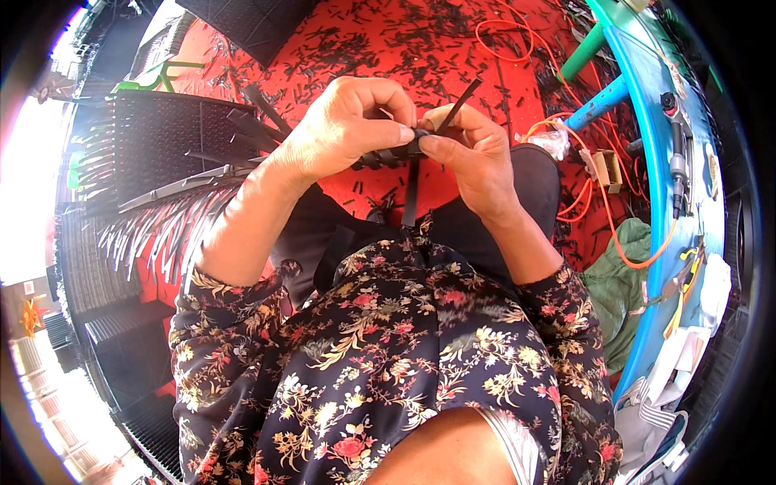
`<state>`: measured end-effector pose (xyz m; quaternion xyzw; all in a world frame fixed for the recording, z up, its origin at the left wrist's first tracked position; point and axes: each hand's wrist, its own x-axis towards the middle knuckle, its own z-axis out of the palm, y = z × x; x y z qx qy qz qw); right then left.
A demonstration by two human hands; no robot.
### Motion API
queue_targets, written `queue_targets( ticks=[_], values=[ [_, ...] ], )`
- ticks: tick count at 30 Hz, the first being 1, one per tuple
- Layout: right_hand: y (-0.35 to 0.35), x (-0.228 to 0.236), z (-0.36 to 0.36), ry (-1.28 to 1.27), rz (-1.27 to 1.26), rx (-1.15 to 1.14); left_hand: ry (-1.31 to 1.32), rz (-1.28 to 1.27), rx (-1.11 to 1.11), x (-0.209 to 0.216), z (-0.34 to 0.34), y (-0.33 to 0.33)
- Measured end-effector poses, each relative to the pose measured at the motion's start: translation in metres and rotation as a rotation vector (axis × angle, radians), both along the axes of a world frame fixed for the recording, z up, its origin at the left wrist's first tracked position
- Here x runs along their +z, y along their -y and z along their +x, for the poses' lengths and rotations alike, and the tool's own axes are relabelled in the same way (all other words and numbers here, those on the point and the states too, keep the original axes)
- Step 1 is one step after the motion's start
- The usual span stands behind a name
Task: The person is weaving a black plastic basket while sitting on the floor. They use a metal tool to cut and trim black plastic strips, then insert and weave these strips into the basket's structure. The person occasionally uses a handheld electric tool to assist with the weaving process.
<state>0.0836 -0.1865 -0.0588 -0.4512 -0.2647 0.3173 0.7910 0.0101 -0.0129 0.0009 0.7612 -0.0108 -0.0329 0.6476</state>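
My left hand (352, 121) pinches a small woven end of black strips (412, 145) between thumb and forefinger, above my lap. Beside it my right hand (473, 153) closes thumb and fingers on the same black strips, its fingertips almost touching the left ones. One loose strip end (462, 103) sticks up past the right forefinger. Another flat strip (412, 194) hangs down toward my shirt. Dark woven work runs behind my left hand and wrist, partly hidden by them. Left of my forearm is a black woven panel (178, 145) with a fringe of long loose strips (166, 230).
Short black offcuts litter the red floor (436, 65). At the right stands a blue table (643, 105) bearing a dark tool (677, 153) with an orange hose (618, 242). Nearby are a small cardboard box (608, 171) and green cloth (614, 283). Stacked dark panels (133, 347) lie left.
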Motion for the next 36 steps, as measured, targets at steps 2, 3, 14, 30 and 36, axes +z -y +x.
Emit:
queue_targets(
  ticks=[2,3,14,30,36],
  values=[
    [-0.001,-0.002,0.001,0.013,-0.015,-0.010,0.039,0.001,0.011,-0.001,0.000,0.000],
    [-0.001,-0.002,0.002,0.019,-0.023,-0.015,0.047,0.021,0.017,-0.002,-0.001,-0.001],
    [0.001,0.000,0.002,0.169,-0.074,-0.058,0.295,0.321,0.087,-0.009,-0.006,0.005],
    [-0.006,0.009,-0.001,1.138,-0.264,-0.697,0.412,0.397,0.135,-0.011,-0.004,0.007],
    [0.005,0.015,-0.004,1.121,-0.166,-0.791,0.407,0.425,0.117,-0.008,0.003,0.010]
  ],
)
